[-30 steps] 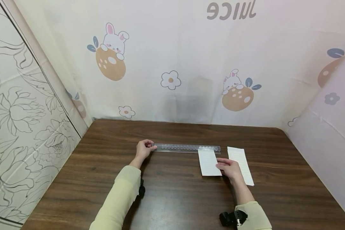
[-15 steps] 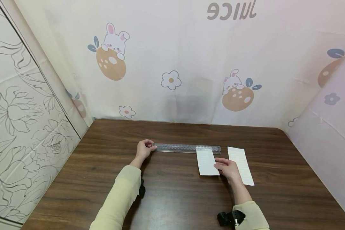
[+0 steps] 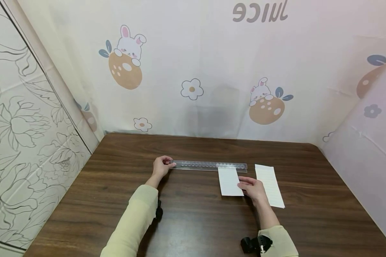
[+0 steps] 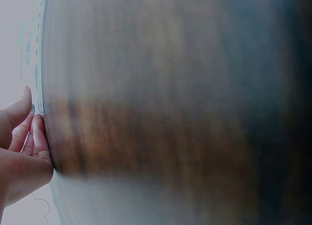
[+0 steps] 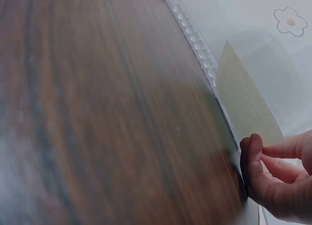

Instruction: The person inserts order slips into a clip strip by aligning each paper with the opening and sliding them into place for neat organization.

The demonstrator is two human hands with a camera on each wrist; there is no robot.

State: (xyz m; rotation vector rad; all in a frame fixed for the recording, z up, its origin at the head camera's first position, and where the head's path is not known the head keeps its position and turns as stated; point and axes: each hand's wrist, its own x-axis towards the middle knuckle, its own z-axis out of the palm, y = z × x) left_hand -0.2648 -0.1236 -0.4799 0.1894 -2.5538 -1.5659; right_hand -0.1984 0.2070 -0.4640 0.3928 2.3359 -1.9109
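Observation:
A long clear plastic ruler (image 3: 196, 165) with a row of round shapes along it lies crosswise on the table. My left hand (image 3: 161, 166) grips its left end, thumb on the near side; the left wrist view has this hand (image 4: 24, 137) at its left edge. A small sheet of lined white paper (image 3: 230, 182) overlaps the ruler's right part at its top edge, which shows faintly there. Thumb and fingers of my right hand (image 3: 253, 187) pinch the sheet's right edge. In the right wrist view the paper (image 5: 246, 98) stands out beside the ruler (image 5: 195, 37).
A second lined paper sheet or small stack (image 3: 270, 185) lies to the right, partly behind my right hand. The brown wooden table (image 3: 193, 217) meets a printed curtain (image 3: 193, 117) at its back edge. A black camera mount (image 3: 255, 244) is strapped to my right wrist.
My right hand has slid the paper sheet a little to the left along the ruler. My left hand and the ruler have stayed in place.

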